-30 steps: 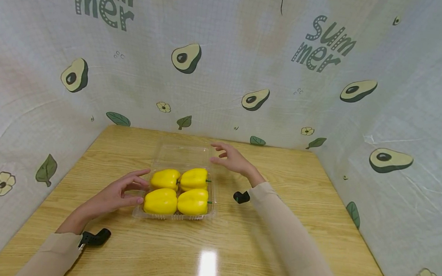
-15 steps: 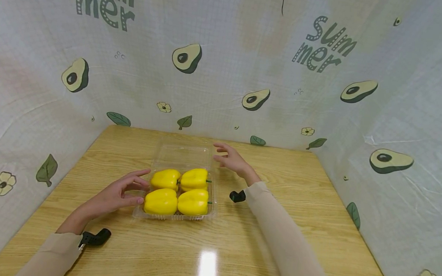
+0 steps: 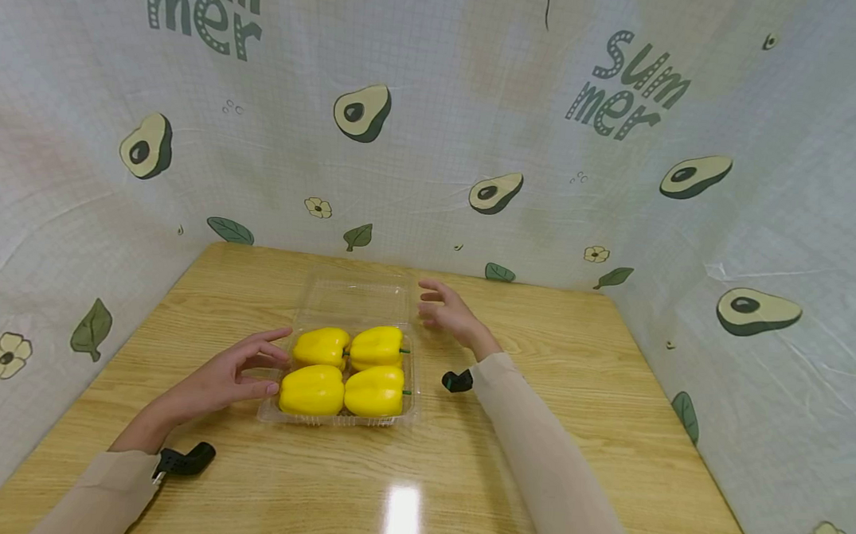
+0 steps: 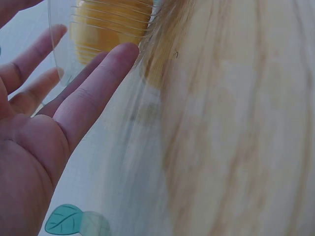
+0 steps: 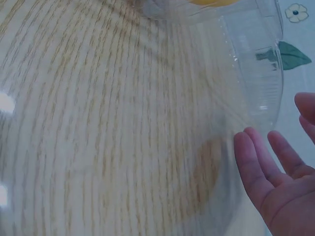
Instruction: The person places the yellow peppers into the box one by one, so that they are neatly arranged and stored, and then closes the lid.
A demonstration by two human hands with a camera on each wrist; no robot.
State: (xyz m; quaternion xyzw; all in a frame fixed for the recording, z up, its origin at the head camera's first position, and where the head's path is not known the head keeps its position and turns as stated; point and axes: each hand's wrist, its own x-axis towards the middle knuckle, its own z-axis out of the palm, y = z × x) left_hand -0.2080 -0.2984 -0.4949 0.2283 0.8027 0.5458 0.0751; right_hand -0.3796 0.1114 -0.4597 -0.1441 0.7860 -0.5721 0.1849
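Several yellow bell peppers (image 3: 312, 389) with green stems lie in two rows in a clear plastic clamshell box (image 3: 269, 412). Its transparent lid (image 3: 358, 300) is folded back on the far side. My left hand (image 3: 211, 381) is at the box's left side, fingers spread and loosely bent, fingertips right at the rim. In the left wrist view, a pepper (image 4: 101, 32) shows through the ribbed wall beyond the fingers (image 4: 88, 98). Just right of the lid, my right hand (image 3: 455, 314) holds nothing, its fingers loosely bent. The right wrist view has its fingertips close to the lid's edge (image 5: 275, 98).
The box stands on a wood-grain table (image 3: 535, 431), left of centre. A pale cloth (image 3: 419, 139) printed with avocados and leaves hangs behind the table and along both sides. Black wrist-camera mounts (image 3: 188, 458) stick out beside the sleeves.
My right hand has drawn slightly right, away from the lid's edge. The left hand, the box and the peppers have stayed in place.
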